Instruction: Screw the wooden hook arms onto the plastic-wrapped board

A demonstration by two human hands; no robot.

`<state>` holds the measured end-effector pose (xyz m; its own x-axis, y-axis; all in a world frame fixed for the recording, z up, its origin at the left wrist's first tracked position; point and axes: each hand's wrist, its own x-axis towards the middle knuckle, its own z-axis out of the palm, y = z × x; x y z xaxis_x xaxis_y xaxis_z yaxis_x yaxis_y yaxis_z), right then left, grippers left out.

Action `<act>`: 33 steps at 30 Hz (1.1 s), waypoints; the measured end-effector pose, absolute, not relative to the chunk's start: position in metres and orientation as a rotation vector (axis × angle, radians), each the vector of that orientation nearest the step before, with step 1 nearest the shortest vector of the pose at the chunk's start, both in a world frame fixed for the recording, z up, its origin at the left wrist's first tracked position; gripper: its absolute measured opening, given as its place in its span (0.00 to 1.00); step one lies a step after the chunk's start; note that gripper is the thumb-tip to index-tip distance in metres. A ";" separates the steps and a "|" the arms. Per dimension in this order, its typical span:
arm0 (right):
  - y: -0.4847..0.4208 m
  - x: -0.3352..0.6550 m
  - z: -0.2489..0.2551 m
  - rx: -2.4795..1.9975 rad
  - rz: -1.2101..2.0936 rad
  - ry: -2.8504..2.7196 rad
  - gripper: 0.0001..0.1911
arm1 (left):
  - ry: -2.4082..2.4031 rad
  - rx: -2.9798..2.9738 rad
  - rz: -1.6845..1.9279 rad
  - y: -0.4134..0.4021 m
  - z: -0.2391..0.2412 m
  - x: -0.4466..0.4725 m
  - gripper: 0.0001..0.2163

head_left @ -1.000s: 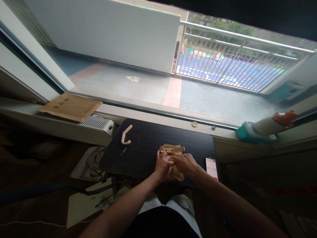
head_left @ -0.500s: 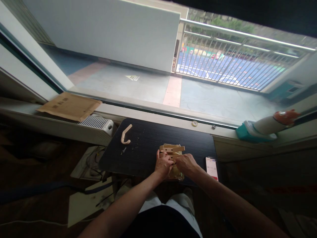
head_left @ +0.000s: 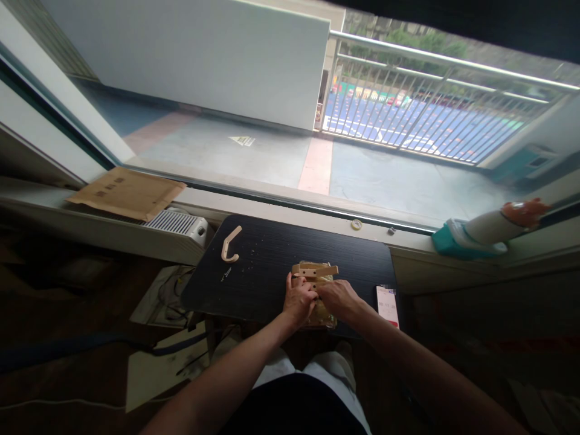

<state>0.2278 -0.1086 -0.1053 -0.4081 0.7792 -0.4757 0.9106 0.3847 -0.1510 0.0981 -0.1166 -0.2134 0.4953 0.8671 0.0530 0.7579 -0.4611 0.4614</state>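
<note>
A small light wooden assembly (head_left: 315,272) of flat pieces lies near the front edge of a black table (head_left: 267,266). My left hand (head_left: 296,299) is closed on its left side. My right hand (head_left: 339,298) is closed on its near right part, the fingers meeting the left hand over the wood. The lower half of the assembly is hidden under both hands. A loose curved wooden hook piece (head_left: 230,244) lies at the table's far left, with a small metal bit (head_left: 226,275) in front of it.
A phone (head_left: 388,306) with a lit screen lies at the table's right front edge. A white heater (head_left: 179,224) and brown cardboard (head_left: 127,193) sit to the left. A teal and white object (head_left: 480,234) and a tape roll (head_left: 356,225) rest on the window sill.
Both hands stay on the wooden assembly, with only slight finger shifts. The view has tilted a little.
</note>
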 end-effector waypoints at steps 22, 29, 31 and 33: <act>-0.107 0.228 -0.098 1.447 -0.584 2.302 0.16 | 1.359 2.378 0.341 -0.115 -0.210 0.099 0.06; -0.107 0.227 -0.105 1.465 -0.603 2.280 0.15 | 1.364 2.384 0.348 -0.116 -0.210 0.099 0.05; -0.107 0.230 -0.106 1.501 -0.614 2.272 0.15 | 1.364 2.393 0.361 -0.117 -0.210 0.099 0.05; -0.107 0.232 -0.106 1.525 -0.599 2.272 0.15 | 1.364 2.397 0.370 -0.117 -0.210 0.099 0.05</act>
